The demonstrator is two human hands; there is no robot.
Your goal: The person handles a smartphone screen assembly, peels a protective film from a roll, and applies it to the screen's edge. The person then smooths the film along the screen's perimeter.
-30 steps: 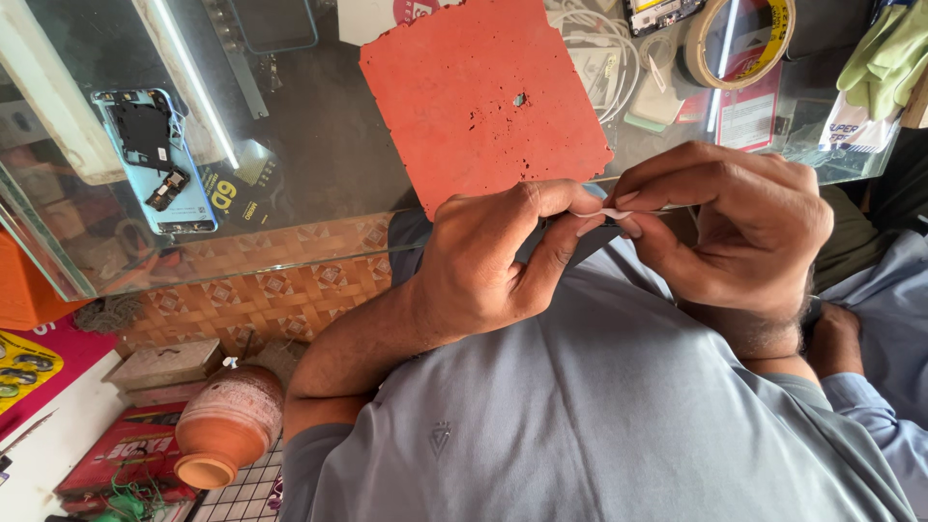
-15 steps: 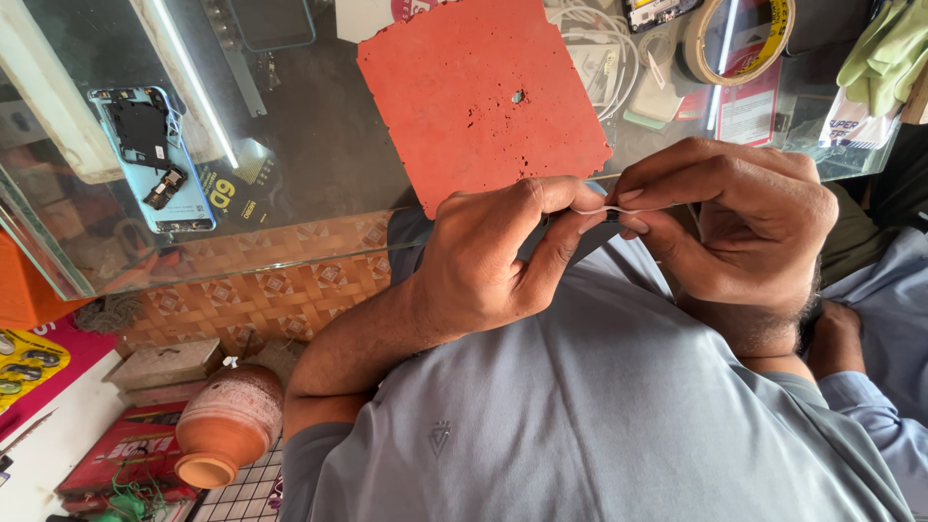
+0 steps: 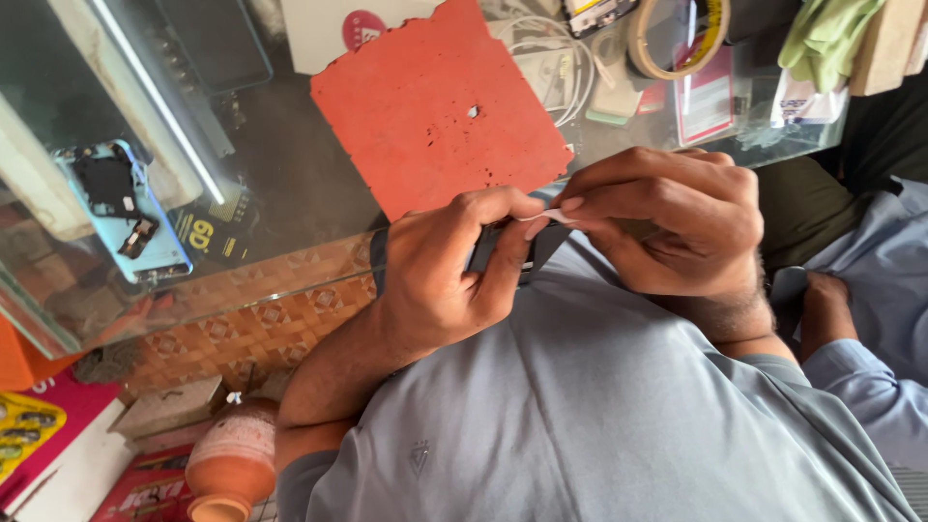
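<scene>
My left hand is closed around a small dark flat device, held in front of my grey shirt. My right hand meets it from the right and pinches a thin white strip at the device's top edge, thumb and forefinger together. Most of the device is hidden by my fingers. Just beyond both hands an orange-red square mat with a tiny screw on it lies on the glass counter.
An opened blue phone lies on the counter's left part. A tape roll, white cables and a green cloth are at the far right. A clay pot stands below. Another person's hand in a light blue sleeve rests at right.
Both hands stay joined on the device and have shifted slightly left. My right fingers have closed tighter on the white strip.
</scene>
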